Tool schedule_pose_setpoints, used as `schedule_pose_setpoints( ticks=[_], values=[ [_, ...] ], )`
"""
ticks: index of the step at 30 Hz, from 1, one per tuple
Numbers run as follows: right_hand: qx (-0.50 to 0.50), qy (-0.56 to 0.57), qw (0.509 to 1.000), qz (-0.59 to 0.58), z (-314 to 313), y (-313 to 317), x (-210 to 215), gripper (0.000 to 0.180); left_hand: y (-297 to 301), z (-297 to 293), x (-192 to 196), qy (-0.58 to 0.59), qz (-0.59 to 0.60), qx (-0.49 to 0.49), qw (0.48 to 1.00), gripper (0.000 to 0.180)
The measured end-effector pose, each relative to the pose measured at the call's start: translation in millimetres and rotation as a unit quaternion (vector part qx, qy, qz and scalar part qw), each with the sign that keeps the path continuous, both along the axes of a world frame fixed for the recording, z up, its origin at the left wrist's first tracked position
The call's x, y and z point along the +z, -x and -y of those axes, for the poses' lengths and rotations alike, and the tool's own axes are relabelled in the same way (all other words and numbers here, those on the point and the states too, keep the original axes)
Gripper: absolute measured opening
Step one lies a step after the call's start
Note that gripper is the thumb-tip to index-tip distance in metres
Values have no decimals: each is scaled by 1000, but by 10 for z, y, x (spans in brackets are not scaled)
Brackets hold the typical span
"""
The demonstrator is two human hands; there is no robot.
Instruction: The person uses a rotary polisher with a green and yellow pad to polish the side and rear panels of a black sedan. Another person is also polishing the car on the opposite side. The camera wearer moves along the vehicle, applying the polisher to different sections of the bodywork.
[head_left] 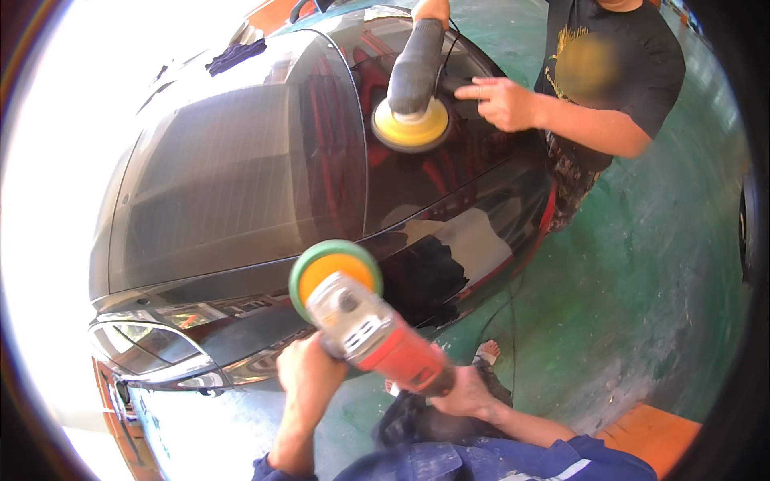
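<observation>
A red and silver-grey polisher (pixel 373 333) with an orange and green round pad (pixel 337 272) is held in both my hands. My left hand (pixel 311 370) is closed on a dark grip at the side of its head. Around the rear of the red body my right hand (pixel 464 393) is wrapped, with some fingers hidden. The pad overlaps the side edge of a dark, glossy car (pixel 433 188) near its rear window (pixel 216 168); whether it touches the paint I cannot tell. A power cord (pixel 513 345) runs near my legs.
Across the car, a person in a black T-shirt (pixel 658 56) holds a dark polisher (pixel 417 64) with a yellow pad (pixel 411 124) on the car's rear panel. A dark cloth (pixel 235 56) lies on the roof. Green floor (pixel 642 264) surrounds us; an orange object (pixel 654 437) stands at lower right.
</observation>
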State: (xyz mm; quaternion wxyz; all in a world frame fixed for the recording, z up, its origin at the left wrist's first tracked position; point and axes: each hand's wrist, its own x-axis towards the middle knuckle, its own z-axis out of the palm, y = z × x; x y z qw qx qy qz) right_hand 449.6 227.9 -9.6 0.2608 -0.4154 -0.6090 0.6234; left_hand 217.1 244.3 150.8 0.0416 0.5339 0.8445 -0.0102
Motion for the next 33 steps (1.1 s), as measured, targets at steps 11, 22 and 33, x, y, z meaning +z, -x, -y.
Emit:
schedule_pose_setpoints(
  ticks=[11,22,33],
  values=[
    [60,-19,998,19,-79,146,81,48,148,287,18,-51,11,26,998,22],
    [109,101,989,17,-169,-127,377,46,-164,-30,426,21,-48,39,998,19],
    [86,125,987,51,-378,-428,689,43,-266,-296,394,57,-43,14,997,18]
  ],
)
